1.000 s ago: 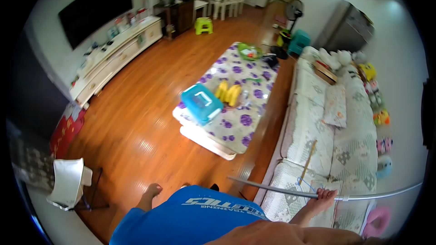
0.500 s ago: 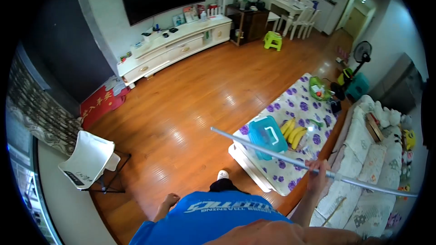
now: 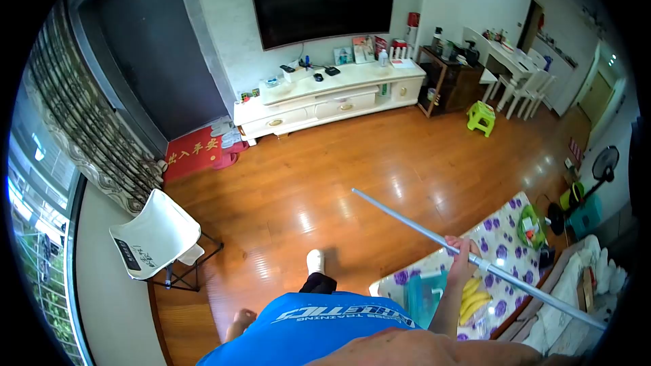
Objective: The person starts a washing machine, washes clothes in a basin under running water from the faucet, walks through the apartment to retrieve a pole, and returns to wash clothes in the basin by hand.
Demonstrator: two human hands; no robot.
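Pole (image 3: 505,274) in right hand (image 3: 464,249) — flowered tablecloth (image 3: 505,230), floor (image 3: 305,190)

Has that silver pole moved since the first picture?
Yes. Judged against the table, the pole has swung toward the TV stand: the right hand, first seen over the sofa, now shows over the table.

Purple-flowered table (image 3: 502,235) with a teal box (image 3: 422,298), yellow bananas (image 3: 473,302) and a green basket (image 3: 533,228) on top.
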